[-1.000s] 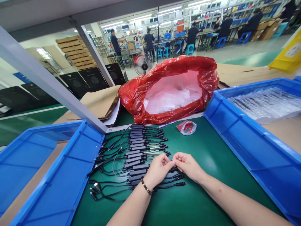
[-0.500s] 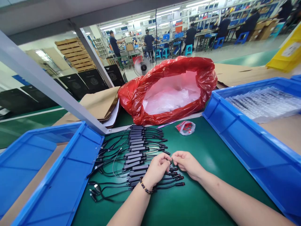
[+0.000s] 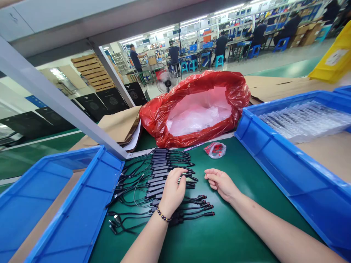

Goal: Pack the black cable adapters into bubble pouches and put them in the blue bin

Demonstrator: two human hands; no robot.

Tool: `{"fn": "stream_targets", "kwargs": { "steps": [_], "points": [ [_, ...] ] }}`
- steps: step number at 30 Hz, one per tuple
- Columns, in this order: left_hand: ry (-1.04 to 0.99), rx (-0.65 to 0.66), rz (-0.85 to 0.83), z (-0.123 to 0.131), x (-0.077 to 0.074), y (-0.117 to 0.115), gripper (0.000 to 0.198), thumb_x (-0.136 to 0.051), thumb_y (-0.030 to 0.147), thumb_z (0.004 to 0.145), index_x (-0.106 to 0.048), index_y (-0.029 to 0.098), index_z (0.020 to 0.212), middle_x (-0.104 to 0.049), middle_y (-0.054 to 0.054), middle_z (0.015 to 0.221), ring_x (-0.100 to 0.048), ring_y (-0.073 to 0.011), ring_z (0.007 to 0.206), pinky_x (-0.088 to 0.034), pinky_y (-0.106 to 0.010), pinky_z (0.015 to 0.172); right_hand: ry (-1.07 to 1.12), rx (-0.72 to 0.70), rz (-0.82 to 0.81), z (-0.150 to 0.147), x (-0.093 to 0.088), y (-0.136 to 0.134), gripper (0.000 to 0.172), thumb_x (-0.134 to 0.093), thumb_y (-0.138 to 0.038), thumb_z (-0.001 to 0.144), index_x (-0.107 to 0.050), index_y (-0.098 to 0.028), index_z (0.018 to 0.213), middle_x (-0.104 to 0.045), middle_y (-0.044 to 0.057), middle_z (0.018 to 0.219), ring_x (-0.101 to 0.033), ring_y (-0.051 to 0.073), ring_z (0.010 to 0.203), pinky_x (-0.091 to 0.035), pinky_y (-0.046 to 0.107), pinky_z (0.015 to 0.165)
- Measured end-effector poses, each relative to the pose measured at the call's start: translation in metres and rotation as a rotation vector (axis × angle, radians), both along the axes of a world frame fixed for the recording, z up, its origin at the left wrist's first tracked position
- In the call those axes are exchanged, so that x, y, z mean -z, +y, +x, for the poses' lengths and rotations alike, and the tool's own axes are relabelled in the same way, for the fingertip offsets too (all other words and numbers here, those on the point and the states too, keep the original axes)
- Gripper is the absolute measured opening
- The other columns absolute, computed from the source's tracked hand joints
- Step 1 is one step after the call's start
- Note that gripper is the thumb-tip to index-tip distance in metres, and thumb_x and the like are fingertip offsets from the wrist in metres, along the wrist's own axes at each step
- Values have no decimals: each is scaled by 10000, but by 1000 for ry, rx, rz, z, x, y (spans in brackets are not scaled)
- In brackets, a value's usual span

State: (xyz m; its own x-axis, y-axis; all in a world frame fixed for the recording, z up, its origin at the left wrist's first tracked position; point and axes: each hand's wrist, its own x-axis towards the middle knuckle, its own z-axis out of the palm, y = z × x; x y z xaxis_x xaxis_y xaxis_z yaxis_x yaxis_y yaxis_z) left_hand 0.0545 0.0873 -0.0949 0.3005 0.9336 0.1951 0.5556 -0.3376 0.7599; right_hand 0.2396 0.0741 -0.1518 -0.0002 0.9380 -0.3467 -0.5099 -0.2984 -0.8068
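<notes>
Centrally, the left hand (image 3: 173, 190) reaches over the black cables (image 3: 160, 168), its forearm rising from the bottom edge, wrist in a beaded bracelet (image 3: 163, 215), back of the hand upward. Its thumb stands parted from loosely extended fingers; whether they touch a cable is unclear. Just right of centre, the right hand (image 3: 221, 183) hangs apart from it, forearm slanting from the lower right, fingers curled and thumb against them; I cannot tell whether it pinches anything. The cables lie stacked from mid-frame to lower centre, between 2 blue bins (image 3: 72, 204) (image 3: 276, 153). Above sits a small bag of red pieces (image 3: 216, 150).
</notes>
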Motion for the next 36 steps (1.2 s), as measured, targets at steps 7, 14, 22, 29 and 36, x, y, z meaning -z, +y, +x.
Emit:
{"fn": "stream_targets", "kwargs": {
  "steps": [7,14,22,29,36],
  "points": [
    [678,331,45,3,0,8,336,-440,45,680,-568,180,960,-585,-79,930,-504,-227,902,-410,-355,824,-3,-8,18,1,-1,1,242,-702,-249,529,-551,-137,682,-562,-2,594,-323,28,389,-207,171,348],
    [807,460,215,10,25,11,451,-353,-17,668,-481,132,1073,-542,-109,945,-474,-228,890,-404,-350,820,-26,-33,-3,1,0,2,277,-712,-256,515,-531,-140,689,-553,-22,541,-345,29,367,-232,164,341],
    [405,435,-18,0,31,25,340,-378,-4,596,-490,177,862,-533,-46,839,-484,-168,786,-409,-279,735,-27,21,-5,-7,-5,6,281,-725,-313,524,-537,-133,631,-546,-21,549,-343,23,372,-218,159,337],
    [220,400,-189,-2,29,29,111,-488,266,741,-493,204,833,-546,18,743,-477,-135,668,-384,-251,647,-17,-46,25,-24,-14,20,234,-705,-237,509,-569,-136,670,-578,-8,561,-356,34,376,-218,170,342],
    [143,395,-247,-4,30,32,147,-512,206,719,-558,188,858,-588,-4,783,-513,-143,717,-399,-248,683,-120,-138,87,-21,-5,18,213,-684,-314,592,-575,-133,610,-434,-62,385,-316,37,347,-217,174,358]
  ]
}}
